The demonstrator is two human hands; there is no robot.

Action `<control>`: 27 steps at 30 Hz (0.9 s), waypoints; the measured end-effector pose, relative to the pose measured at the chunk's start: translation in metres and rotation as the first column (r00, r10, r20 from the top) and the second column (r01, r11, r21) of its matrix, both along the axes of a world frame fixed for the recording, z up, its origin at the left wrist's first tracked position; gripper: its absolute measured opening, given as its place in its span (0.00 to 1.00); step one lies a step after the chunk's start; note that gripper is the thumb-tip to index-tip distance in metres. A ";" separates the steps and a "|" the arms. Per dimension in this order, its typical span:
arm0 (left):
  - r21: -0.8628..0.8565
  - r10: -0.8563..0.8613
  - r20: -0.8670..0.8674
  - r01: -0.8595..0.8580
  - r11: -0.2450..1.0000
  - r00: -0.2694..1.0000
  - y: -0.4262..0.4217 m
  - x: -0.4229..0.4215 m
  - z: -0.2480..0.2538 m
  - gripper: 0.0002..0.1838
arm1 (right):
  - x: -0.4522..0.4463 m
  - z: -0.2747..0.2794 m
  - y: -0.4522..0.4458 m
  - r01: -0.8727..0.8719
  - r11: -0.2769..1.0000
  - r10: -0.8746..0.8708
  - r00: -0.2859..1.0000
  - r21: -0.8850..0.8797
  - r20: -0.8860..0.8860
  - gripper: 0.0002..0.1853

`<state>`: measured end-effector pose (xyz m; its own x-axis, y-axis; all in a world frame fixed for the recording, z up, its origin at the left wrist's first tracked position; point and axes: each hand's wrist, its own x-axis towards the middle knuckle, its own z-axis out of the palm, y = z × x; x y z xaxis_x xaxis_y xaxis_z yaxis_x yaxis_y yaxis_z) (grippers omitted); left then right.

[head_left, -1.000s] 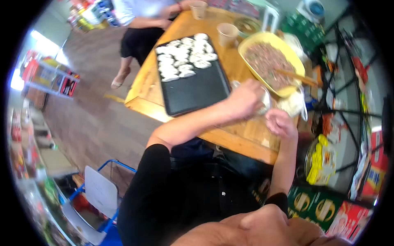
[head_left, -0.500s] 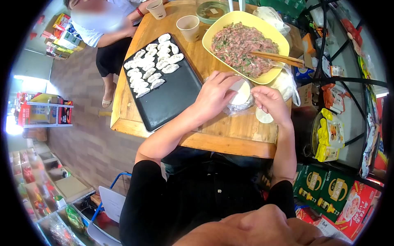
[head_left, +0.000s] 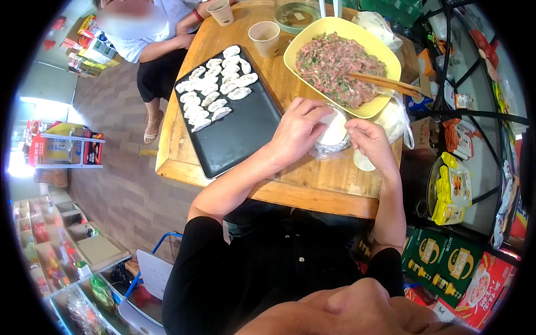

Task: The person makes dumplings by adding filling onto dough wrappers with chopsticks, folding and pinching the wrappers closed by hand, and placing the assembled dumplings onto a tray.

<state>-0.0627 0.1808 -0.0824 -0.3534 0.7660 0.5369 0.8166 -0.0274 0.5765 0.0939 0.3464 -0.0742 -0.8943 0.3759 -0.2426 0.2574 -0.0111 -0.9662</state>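
Note:
A stack of round white wrappers (head_left: 335,128) lies in clear plastic near the table's front right. My left hand (head_left: 301,127) has its curled fingers at the stack's left edge. On the right edge, my right hand (head_left: 369,139) pinches the rim of the top wrapper between thumb and finger. One loose wrapper (head_left: 364,161) is on the wood under my right hand. Behind the stack stands a yellow bowl (head_left: 386,53) of minced filling (head_left: 335,64), with wooden chopsticks (head_left: 385,84) resting in it. Several dumplings (head_left: 209,88) fill the far half of a black tray (head_left: 234,134).
Two paper cups (head_left: 264,39) and a round dish (head_left: 296,17) stand at the back of the wooden table (head_left: 312,195). A person (head_left: 151,39) sits at the far left side. Plastic bags (head_left: 393,120) lie beside the bowl; a blue-framed chair (head_left: 153,271) is lower left.
The blurred view has steadied. My left hand has moved to the stack's left edge and my right hand has come in to its right edge. The dumplings look unchanged.

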 end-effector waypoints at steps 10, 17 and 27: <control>0.008 0.028 0.070 -0.028 1.000 0.997 0.002 -0.001 0.000 0.21 | 0.001 -0.001 -0.001 0.023 1.000 -0.023 0.999 -0.021 -0.024 0.10; 0.010 0.063 0.097 -0.064 0.998 0.993 0.016 -0.006 -0.001 0.11 | -0.002 0.002 -0.005 0.029 0.999 -0.030 0.999 -0.020 -0.033 0.10; 0.135 0.036 -0.089 -0.023 0.991 0.995 0.010 0.006 0.001 0.10 | 0.001 -0.002 -0.007 0.089 0.996 -0.088 0.991 0.006 -0.103 0.08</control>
<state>-0.0570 0.1907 -0.0813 -0.3198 0.6751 0.6648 0.8670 -0.0744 0.4927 0.0948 0.3390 -0.0764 -0.8773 0.4568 -0.1468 0.1555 -0.0188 -0.9877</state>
